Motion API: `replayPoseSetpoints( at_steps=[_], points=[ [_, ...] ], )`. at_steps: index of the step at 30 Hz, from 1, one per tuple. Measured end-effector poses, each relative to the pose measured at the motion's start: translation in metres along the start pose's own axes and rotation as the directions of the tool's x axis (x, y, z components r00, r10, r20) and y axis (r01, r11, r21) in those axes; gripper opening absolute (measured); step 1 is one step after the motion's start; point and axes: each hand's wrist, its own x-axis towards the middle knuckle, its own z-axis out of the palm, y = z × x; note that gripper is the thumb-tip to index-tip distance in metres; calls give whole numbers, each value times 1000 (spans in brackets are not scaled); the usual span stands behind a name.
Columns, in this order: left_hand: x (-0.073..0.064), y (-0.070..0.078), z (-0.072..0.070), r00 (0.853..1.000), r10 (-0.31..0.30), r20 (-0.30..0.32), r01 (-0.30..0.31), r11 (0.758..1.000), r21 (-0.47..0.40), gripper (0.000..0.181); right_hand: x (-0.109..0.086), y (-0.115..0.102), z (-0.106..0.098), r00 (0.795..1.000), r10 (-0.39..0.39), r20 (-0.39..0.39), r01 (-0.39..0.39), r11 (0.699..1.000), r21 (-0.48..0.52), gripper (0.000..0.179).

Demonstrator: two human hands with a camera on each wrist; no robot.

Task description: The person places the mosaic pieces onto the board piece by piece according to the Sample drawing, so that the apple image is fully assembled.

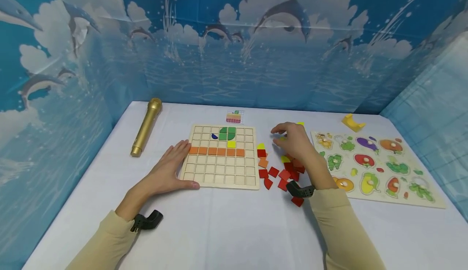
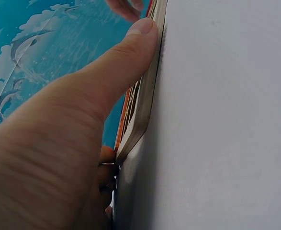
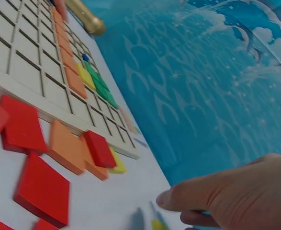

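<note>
A wooden grid board (image 1: 219,176) lies flat on the table, bearing a row of orange square tiles (image 1: 221,152), a yellow tile (image 1: 231,144), green tiles (image 1: 227,133) and a dark blue half-round tile (image 1: 214,136). My left hand (image 1: 170,170) rests at its near left corner, fingers along the left side and thumb at the front edge. To the right of the board, my right hand (image 1: 294,140) hovers over the far part of a scattered heap of tiles. Thumb and index finger are apart, with no tile visible between them. Red tiles (image 3: 42,189) lie nearer; a yellow tile (image 3: 158,224) is below the fingertips.
A small pattern card (image 1: 235,116) lies behind the board. At the left is a gold microphone (image 1: 146,128). A vegetable puzzle board (image 1: 376,168) lies at the right, with a yellow bracket-shaped piece (image 1: 352,122) behind it. A dolphin-print curtain (image 1: 234,71) borders the table.
</note>
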Motion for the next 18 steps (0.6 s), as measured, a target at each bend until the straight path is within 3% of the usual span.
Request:
replayPoseSetpoints(
  at_steps=[7, 13, 18],
  points=[
    [1, -1, -1, 1000, 3, 5, -3, 1000, 3, 135, -2, 14, -9, 997, 78, 11, -78, 997, -15, 39],
    [2, -1, -1, 1000, -1, 7, 1, 1000, 5, 136, -1, 22, -7, 998, 60, -6, -60, 998, 18, 30],
    [1, -2, -1, 1000, -5, 8, 5, 1000, 3, 137, 0, 26, -3, 998, 48, -28, -47, 998, 29, 32]
  ],
)
